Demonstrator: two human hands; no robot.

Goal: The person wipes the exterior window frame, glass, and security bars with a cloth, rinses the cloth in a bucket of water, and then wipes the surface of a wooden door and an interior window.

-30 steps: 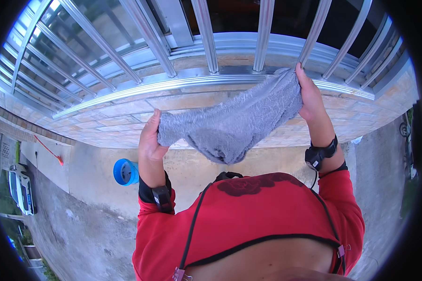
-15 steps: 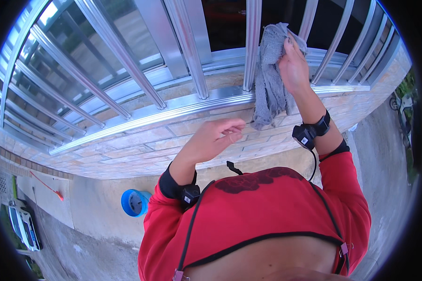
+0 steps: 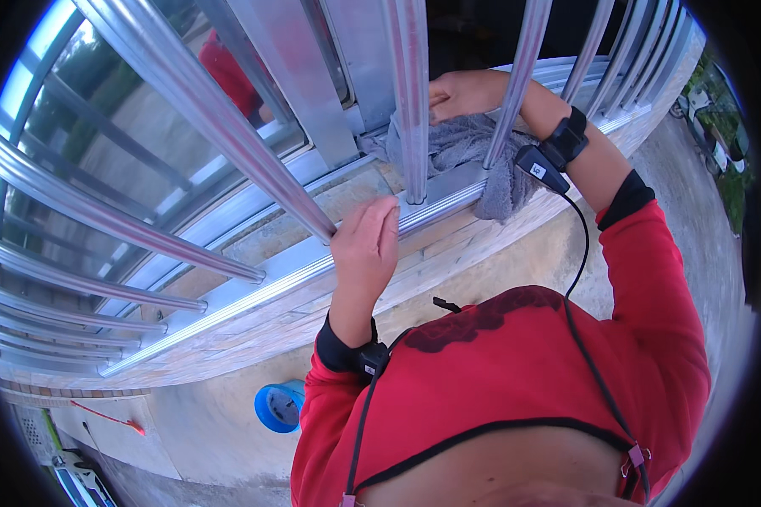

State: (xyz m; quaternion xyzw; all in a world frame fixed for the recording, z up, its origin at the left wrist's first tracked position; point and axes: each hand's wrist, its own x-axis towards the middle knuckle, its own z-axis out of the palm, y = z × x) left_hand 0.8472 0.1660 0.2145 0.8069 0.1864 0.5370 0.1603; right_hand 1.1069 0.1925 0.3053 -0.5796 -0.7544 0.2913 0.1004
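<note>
blu bucket [image 3: 265,412] on conc. grnd [image 3: 201,410], wht car [image 3: 78,484]

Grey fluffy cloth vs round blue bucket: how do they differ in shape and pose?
Shape: the grey fluffy cloth is crumpled; the round blue bucket has a circular rim.
Pose: the cloth drapes over the silver metal rail, by the right hand; the bucket stands on the pale ground, untouched.

Okay, counting one left hand [image 3: 364,243] and one right hand [image 3: 469,91], so two there. Also seeing one gray cloth [image 3: 505,190], one blue bucket [image 3: 265,412], one white car [image 3: 76,486], one red top [image 3: 516,372] and one orange-red stick [image 3: 134,426]. Getting two pink clips [image 3: 637,455] and two black forearm gadgets [image 3: 539,169]. Losing track of the silver bars [image 3: 412,101], tbh, but easily passing eight.
</note>
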